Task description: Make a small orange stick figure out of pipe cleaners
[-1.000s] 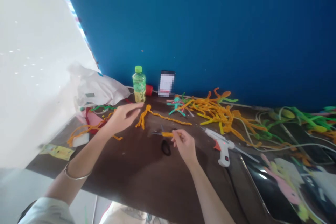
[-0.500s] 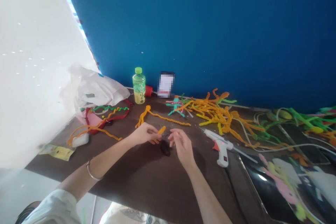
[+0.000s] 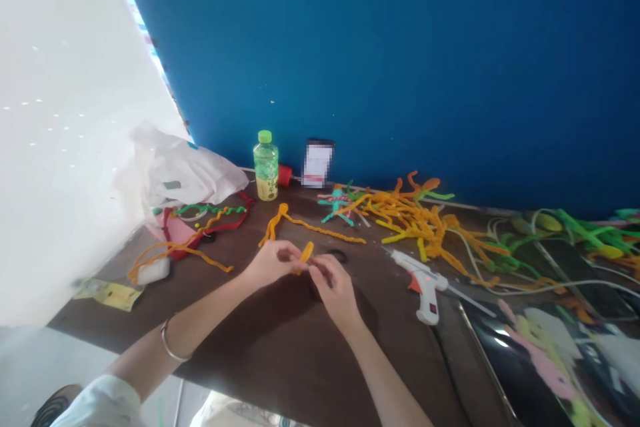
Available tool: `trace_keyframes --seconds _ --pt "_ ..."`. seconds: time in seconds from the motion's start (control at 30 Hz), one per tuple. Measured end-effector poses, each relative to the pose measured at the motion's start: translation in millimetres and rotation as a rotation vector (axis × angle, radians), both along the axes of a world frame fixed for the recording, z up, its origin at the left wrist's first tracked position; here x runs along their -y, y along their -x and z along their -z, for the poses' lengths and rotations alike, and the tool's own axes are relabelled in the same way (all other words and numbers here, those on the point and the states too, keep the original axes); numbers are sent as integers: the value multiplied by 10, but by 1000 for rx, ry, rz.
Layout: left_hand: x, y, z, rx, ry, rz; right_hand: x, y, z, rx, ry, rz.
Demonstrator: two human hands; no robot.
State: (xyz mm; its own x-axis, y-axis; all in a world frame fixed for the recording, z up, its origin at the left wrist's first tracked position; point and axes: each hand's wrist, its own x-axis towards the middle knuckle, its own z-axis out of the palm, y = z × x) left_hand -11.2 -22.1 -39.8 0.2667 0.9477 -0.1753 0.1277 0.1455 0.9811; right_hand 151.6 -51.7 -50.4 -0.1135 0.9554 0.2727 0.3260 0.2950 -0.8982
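My left hand (image 3: 274, 263) pinches a short, folded piece of orange pipe cleaner (image 3: 307, 251), which sticks up between the fingers. My right hand (image 3: 336, 288) meets it from the other side, thumb and fingers closed at the lower end of the same piece. Fingers hide the spot where the two hands touch. Just behind the right hand, a black loop (image 3: 339, 255) that looks like a scissors handle lies on the table. Beyond the left hand rests a bent, bundled orange pipe cleaner (image 3: 320, 229) with one long twisted strand.
A white glue gun (image 3: 425, 283) lies to the right, its cord running toward me. Behind it spreads a heap of orange pipe cleaners (image 3: 415, 210). A green-capped bottle (image 3: 267, 167) and a propped phone (image 3: 317, 163) stand by the blue wall. At right lies a dark tablet (image 3: 500, 353).
My right hand has let go of the dark looped tool, which now lies behind it. Its fingers have moved left and closed on the orange piece beside my left hand.
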Motion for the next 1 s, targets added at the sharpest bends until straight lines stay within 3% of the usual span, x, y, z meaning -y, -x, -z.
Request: trace_keyframes --seconds 0.13,0.2,0.3,0.37,0.5,0.67,0.8,1.0 --pt "93 -26 -77 -95 -109 156 -4 18 -31 -258 225 -2" --pt "40 44 -138 -235 -252 216 -12 1 -49 -347 321 55" --pt "-207 211 -197 -677 -477 -146 -30 -26 -57 -434 392 118" --pt "-424 298 -188 -914 -426 -296 -40 -30 -49 -452 414 112" --pt "-734 317 -86 -1004 -194 -120 -47 -18 -14 -484 439 83" --pt "-746 196 20 -722 -165 -160 -48 -33 19 -549 431 54" --pt "-605 56 59 -54 -72 -192 -55 -40 32 -577 446 0" --pt "-434 -191 125 531 30 -136 -71 -65 64 -470 443 4"
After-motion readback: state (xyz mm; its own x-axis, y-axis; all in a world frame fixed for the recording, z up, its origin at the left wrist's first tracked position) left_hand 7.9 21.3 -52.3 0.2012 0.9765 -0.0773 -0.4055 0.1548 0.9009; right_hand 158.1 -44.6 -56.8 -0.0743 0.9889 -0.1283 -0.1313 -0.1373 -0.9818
